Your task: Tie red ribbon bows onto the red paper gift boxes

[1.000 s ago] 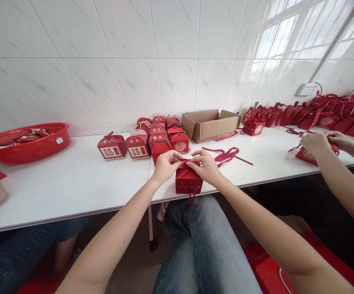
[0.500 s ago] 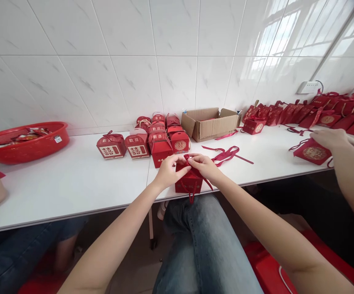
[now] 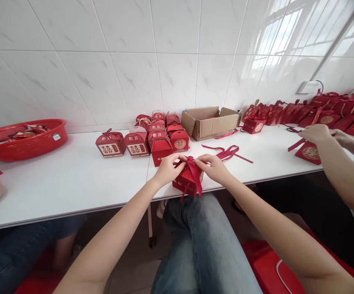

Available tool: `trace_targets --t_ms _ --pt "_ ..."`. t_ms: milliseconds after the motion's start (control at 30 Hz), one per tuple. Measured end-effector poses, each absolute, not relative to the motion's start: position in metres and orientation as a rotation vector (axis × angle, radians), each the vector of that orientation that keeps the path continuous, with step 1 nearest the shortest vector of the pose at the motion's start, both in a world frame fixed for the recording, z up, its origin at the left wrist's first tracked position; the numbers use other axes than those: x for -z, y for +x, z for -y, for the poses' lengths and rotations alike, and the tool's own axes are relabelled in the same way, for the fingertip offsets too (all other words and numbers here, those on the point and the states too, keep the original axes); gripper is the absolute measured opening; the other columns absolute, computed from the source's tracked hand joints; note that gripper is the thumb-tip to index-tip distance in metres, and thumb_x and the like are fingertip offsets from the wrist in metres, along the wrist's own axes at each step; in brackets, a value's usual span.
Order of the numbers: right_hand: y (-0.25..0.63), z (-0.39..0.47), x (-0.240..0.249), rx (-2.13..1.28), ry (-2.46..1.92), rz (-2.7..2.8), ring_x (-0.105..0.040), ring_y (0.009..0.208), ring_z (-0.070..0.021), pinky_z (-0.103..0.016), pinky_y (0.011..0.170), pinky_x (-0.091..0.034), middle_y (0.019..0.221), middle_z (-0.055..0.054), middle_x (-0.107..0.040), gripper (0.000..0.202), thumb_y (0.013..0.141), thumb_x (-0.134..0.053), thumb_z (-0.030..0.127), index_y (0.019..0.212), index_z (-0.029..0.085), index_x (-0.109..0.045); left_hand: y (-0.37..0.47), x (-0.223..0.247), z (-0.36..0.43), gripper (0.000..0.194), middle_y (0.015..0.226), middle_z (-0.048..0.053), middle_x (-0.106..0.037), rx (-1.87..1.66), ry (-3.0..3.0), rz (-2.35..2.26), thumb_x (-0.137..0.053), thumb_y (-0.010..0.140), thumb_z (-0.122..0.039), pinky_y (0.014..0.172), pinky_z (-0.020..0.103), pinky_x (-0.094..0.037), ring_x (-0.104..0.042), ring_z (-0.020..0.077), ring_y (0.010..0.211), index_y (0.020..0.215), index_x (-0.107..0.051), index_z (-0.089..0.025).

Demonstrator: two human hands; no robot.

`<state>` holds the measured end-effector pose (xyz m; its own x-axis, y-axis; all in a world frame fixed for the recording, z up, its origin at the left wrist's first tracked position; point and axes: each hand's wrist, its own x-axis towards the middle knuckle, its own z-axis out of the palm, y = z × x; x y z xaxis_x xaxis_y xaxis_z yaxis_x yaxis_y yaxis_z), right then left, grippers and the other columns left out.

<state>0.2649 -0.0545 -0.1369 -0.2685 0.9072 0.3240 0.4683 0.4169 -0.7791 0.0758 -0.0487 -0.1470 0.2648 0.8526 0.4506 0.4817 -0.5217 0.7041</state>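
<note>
In the head view, two hands of the wearer meet at the lower centre of the frame over one red gift box (image 3: 184, 181), which stands at the front edge of the white bench (image 3: 81, 179). The left hand (image 3: 170, 168) has a narrow grip, thumb and forefinger pinching the red ribbon (image 3: 199, 179) atop the box; the right hand (image 3: 214, 168) pinches it from the other side.

Left of centre are two double-happiness boxes (image 3: 111, 145) side by side, then a cluster of red boxes (image 3: 160, 149), roughly seven, overlapping too much for a sure count. One cardboard carton (image 3: 195, 130) stands behind centre, with one loose ribbon tangle (image 3: 230, 152) in front. One red basin (image 3: 54, 139) of wrapped packets sits at the left. At the right, a co-worker's two hands (image 3: 316, 134) are above one red box (image 3: 308, 153).

Compared with half a second ago, the gift box has turned slightly, and the ribbon now drapes down its front instead of trailing to the right. The co-worker's hands have shifted leftward, and a ribbon strip now juts left from that box.
</note>
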Motion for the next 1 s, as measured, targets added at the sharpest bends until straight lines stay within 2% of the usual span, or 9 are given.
trace_targets --t_ms 100,200,400,533,600,800,1000 --pt "0.270 0.058 0.133 -0.518 -1.243 1.949 -0.061 0.089 -0.0215 -0.033 0.079 -0.044 0.088 -0.007 -0.068 0.021 0.082 -0.054 0.031 0.077 0.019 -0.071 0.075 0.147 0.046 0.012 0.093 0.004 -0.067 -1.129 2.134 -1.198 -0.052 0.080 -0.024 0.086 0.032 -0.050 -0.063 0.0169 0.089 0.086 -0.062 -0.019" --pt "0.274 0.064 0.125 -0.485 -1.237 1.984 -0.061 0.087 -0.0204 -0.032 0.078 -0.044 0.088 -0.007 -0.069 0.016 0.081 -0.057 0.027 0.079 0.019 -0.071 0.072 0.148 0.043 0.012 0.093 0.004 -0.067 -1.110 2.144 -1.179 -0.052 0.080 -0.023 0.086 0.032 -0.050 -0.062 0.0169 0.089 0.086 -0.061 -0.019" --pt "0.283 0.066 0.107 -0.851 -1.268 2.076 -0.061 0.071 -0.0166 -0.028 0.066 -0.045 0.076 -0.005 -0.069 0.018 0.081 -0.056 0.029 0.078 0.016 -0.067 0.069 0.144 0.035 0.014 0.096 0.005 -0.066 -0.996 2.098 -1.074 -0.051 0.081 -0.026 0.084 0.033 -0.050 -0.062 0.0179 0.090 0.088 -0.060 -0.018" --pt "0.281 0.048 0.108 -0.782 -1.246 1.992 -0.060 0.076 -0.0143 -0.027 0.067 -0.046 0.096 -0.007 -0.068 0.018 0.083 -0.054 0.025 0.095 0.015 -0.064 0.070 0.138 0.030 0.016 0.096 0.005 -0.066 -0.913 2.088 -1.013 -0.052 0.080 -0.027 0.080 0.032 -0.050 -0.062 0.0168 0.085 0.088 -0.062 -0.018" --pt "0.277 0.040 0.111 -0.864 -1.206 1.979 -0.061 0.072 -0.0128 -0.026 0.064 -0.047 0.101 -0.008 -0.067 0.021 0.084 -0.053 0.025 0.102 0.016 -0.061 0.070 0.136 0.027 0.016 0.094 0.005 -0.067 -0.906 2.089 -1.006 -0.053 0.080 -0.028 0.077 0.030 -0.051 -0.063 0.0160 0.082 0.088 -0.062 -0.018" --pt "0.268 0.030 0.115 -0.956 -1.194 1.962 -0.058 0.061 -0.0115 -0.022 0.055 -0.045 0.078 -0.004 -0.066 0.020 0.080 -0.060 0.023 0.098 0.015 -0.061 0.071 0.131 0.028 0.017 0.095 0.006 -0.067 -0.942 2.051 -1.003 -0.055 0.079 -0.028 0.075 0.030 -0.053 -0.064 0.0154 0.080 0.089 -0.063 -0.017" --pt "0.274 0.026 0.115 -0.952 -1.066 2.077 -0.056 0.062 -0.0120 -0.022 0.055 -0.043 0.073 -0.002 -0.064 0.017 0.079 -0.058 0.026 0.093 0.017 -0.063 0.065 0.128 0.033 0.013 0.085 0.004 -0.069 -1.001 2.148 -1.115 -0.056 0.077 -0.027 0.082 0.034 -0.051 -0.064 0.0177 0.082 0.082 -0.065 -0.018"
